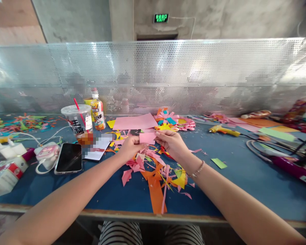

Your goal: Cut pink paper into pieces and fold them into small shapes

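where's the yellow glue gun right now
The yellow glue gun lies on the blue table, to the right of the right hand, beyond it, near the paper flowers.

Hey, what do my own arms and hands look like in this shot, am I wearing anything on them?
Both forearms are bare, with no sleeves in view. The right hand has a thin beaded bracelet at the wrist. The left hand shows no bracelet, watch or glove; rings cannot be made out.
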{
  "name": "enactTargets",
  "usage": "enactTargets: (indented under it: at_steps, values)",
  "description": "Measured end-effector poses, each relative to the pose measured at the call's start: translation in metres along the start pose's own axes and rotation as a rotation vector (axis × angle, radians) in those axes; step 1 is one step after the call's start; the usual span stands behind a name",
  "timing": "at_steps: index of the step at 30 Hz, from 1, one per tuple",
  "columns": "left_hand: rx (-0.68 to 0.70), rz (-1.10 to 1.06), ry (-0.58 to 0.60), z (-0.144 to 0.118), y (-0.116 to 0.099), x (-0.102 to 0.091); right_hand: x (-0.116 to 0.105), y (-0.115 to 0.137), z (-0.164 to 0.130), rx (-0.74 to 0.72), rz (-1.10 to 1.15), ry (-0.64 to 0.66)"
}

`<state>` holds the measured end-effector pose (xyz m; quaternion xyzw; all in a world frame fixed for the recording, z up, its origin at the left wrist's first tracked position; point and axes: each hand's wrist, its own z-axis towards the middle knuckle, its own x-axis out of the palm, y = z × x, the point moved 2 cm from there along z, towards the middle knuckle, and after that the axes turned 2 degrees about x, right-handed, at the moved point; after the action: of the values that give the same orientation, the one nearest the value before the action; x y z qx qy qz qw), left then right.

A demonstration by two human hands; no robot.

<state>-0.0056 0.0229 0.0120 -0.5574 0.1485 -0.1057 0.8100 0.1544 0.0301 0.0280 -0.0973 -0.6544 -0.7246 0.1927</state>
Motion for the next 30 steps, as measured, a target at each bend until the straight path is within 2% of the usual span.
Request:
enactTargets:
  at_steps: [7, 15, 18, 24, 27, 30]
  values:
    - [-0.124, 0.007, 0.012, 0.0, 0.002, 0.002, -0.003, 0.006, -0.001, -0.042, 0.004, -0.013]
    - [-0.091, 0.102, -0.007, 0.0, -0.005, -0.001, -0.005, 0.003, 0.003, -0.065, 0.012, -0.046]
    - [-0.064, 0.132, -0.002, 0.001, -0.003, -0.002, -0.003, -0.001, 0.004, -0.064, 0.008, -0.012]
    - [-0.052, 0.097, -0.001, 0.001, 0.006, 0.003, 0.006, -0.014, 0.0, -0.028, -0.191, 0.16]
    - [-0.061, 0.125, -0.009, -0.001, 0.006, 0.005, 0.007, -0.021, -0.001, -0.067, -0.309, 0.126]
    - [-0.047, 0.141, 0.003, -0.003, 0.002, 0.006, 0.008, -0.023, 0.0, -0.085, -0.332, 0.062]
